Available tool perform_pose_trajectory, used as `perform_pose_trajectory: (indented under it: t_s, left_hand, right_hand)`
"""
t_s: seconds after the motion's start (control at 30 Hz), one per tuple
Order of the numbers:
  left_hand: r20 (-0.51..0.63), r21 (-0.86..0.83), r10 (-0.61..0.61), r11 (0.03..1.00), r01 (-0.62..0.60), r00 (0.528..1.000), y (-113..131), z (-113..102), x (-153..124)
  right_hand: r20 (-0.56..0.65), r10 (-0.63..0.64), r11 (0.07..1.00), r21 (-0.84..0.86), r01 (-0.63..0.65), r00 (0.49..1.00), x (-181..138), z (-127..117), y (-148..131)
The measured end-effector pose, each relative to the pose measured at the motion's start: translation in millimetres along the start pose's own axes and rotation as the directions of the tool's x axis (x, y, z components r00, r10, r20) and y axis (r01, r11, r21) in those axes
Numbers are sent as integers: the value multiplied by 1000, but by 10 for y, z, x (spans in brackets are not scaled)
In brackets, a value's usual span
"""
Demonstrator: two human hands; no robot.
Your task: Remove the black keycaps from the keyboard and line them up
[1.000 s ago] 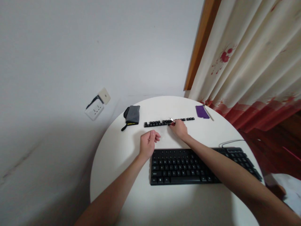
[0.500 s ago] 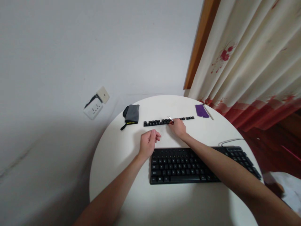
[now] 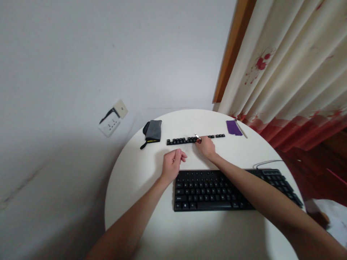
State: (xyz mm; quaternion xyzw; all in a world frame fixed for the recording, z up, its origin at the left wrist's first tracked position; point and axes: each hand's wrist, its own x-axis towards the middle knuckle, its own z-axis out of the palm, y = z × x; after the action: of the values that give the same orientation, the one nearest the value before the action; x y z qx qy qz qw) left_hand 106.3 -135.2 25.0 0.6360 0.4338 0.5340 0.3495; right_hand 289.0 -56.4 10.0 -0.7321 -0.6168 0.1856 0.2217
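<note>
Barely shifted, right hand (image 3: 206,147) holds metal tool (image 3: 197,136) by keycaps (image 3: 191,139).

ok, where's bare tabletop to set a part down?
Bare: white table nearer than the keyboard; the table's left side, between gray cloth and left forearm; the patch between purple cloth and keyboard. Crowded: the keycap rows, where the right hand holds a metal tool.

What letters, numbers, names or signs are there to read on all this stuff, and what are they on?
No word, number or brand reads clearly.
Black keyboard: pale marks on the keys, too small and blurred to read.
Bottom-row key: maybe a little window sign, but too blurry to be sure.
Loose keycaps: marks too tiny to read.
</note>
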Motion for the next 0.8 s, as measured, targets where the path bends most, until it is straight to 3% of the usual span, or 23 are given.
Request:
perform_pose_trajectory:
  t_s: [0.2,0.4,0.53,0.67,0.73,0.8]
  left_hand:
    - [-4,14,12,1000,-12,1000,40,-5,5]
    - [-6,17,7,1000,-7,1000,31,-6,0]
    - [15,39,4,999,-5,1000,43,-3,-24]
    - [39,68,19,997,-21,999,91,-7,-47]
    - [46,90,26,996,-30,999,118,-8,-54]
    - [60,115,42,992,-49,997,141,-7,-60]
  right_hand:
    - [-14,-50,996,78,51,999,-42,-109,-6]
    - [-120,-155,957,226,179,981,-219,-563,96]
    - [-199,-177,799,542,259,964,-508,-905,291]
    - [-229,-193,745,598,295,954,-834,-1124,504]
    - [-219,-194,754,591,288,956,-956,-1168,597]
    - [-132,-217,750,611,251,967,-1038,-1183,673]
